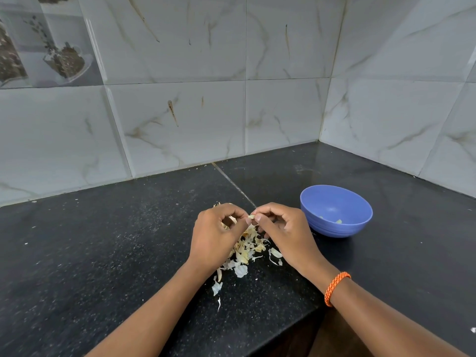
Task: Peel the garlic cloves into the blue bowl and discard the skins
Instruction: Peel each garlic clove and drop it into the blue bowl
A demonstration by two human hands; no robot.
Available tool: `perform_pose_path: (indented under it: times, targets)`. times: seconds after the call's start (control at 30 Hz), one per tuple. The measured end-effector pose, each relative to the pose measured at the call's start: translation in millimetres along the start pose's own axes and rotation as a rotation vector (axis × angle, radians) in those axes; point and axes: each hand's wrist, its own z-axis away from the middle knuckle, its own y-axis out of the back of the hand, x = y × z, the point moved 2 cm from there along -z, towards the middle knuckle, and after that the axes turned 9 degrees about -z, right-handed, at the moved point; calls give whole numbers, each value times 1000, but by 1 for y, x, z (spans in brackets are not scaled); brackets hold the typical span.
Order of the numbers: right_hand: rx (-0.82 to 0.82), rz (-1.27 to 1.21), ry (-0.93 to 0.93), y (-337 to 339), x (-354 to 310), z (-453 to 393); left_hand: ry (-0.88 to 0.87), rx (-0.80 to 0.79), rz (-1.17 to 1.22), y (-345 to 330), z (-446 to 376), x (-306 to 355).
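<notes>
At counter (103, 253) centre | left hand (216, 238) and right hand (283, 228) both grip pinching garlic clove (251, 216) | blue bowl (336, 211) at 3 o'clock | skins (244, 251) beneath | clove likely small, firm, slippery: pinch ends.

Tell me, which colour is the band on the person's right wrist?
Orange, with a braided look. The wristband shows in the head view, the only view here.
</notes>
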Motion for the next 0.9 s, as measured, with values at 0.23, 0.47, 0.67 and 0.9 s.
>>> perform_pose_path:
  times: [0.23,0.47,0.67,0.9]
  targets:
    - [36,117,88,-3,-1,2,20,-15,20,-2,1,1]
    - [38,155,129,-1,-1,1,-9,-30,-17,-2,0,-1]
    - [30,138,94,-1,-1,0,-130,-13,-182,-1,-2,1]
    - [10,7,27,2,-5,-2,-68,12,-77,2,-2,4]
